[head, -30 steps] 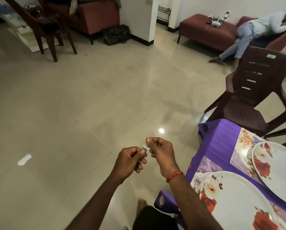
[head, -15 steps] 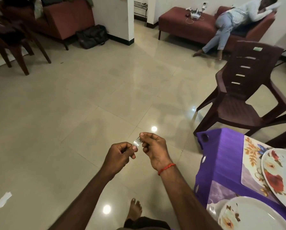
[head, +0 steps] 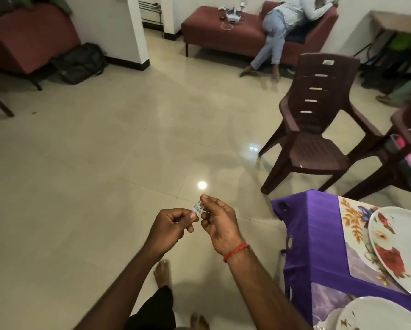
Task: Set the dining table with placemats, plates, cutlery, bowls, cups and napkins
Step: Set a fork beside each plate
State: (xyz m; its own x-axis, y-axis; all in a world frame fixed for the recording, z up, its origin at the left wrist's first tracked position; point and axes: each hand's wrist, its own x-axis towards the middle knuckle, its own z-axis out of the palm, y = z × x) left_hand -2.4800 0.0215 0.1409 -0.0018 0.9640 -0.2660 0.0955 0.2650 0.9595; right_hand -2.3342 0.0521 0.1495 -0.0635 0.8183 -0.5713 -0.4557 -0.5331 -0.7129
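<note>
- Centrally, above the tiled floor, both hands meet around a small shiny metal piece [head: 197, 207], ridged like fork tines; I cannot tell exactly what it is.
- The left hand [head: 171, 227] has its fingers curled in, thumb and forefinger pinching the piece's lower end.
- The right hand [head: 220, 225] pinches the upper end between thumb and forefinger, its other fingers loosely bent; a red thread [head: 236, 252] circles that wrist.
- The piece is held in the air, well apart from the table [head: 307, 234], which stands to the right under a purple cloth.
- On the table a floral placemat [head: 352, 217] lies under a flowered plate [head: 404, 246]; a second plate [head: 378, 315] sits nearer.
</note>
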